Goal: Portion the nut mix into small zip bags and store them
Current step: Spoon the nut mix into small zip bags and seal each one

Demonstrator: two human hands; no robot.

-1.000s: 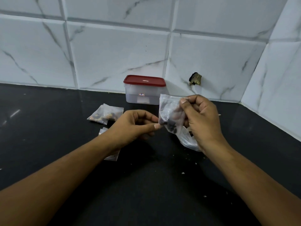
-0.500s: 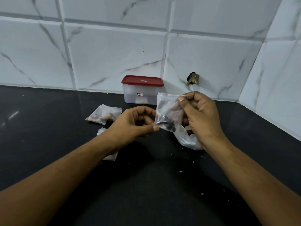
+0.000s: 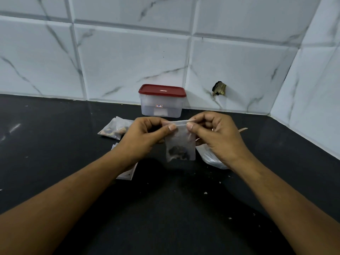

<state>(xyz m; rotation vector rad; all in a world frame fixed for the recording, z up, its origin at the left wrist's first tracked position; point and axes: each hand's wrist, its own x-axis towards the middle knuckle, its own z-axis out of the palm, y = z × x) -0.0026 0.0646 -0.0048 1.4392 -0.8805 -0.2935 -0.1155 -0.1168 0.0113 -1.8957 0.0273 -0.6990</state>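
Observation:
A small clear zip bag [image 3: 179, 144] with dark nut pieces at its bottom hangs upright above the black counter. My left hand [image 3: 147, 137] pinches the left end of its top strip, and my right hand [image 3: 217, 133] pinches the right end. A filled zip bag [image 3: 115, 130] lies on the counter behind my left hand. Another small bag [image 3: 127, 173] lies partly hidden under my left wrist. A larger clear bag [image 3: 211, 157] sits under my right hand, mostly covered.
A clear plastic box with a red lid [image 3: 161, 100] stands against the tiled wall. The black counter [image 3: 165, 208] carries scattered crumbs. A wall fitting [image 3: 219, 88] sticks out at the right. A thin tan strip [image 3: 242, 129] shows behind my right hand.
The bag has turned from tilted to hanging upright. My left hand has moved from its lower edge up to the top strip, so both hands now hold the top.

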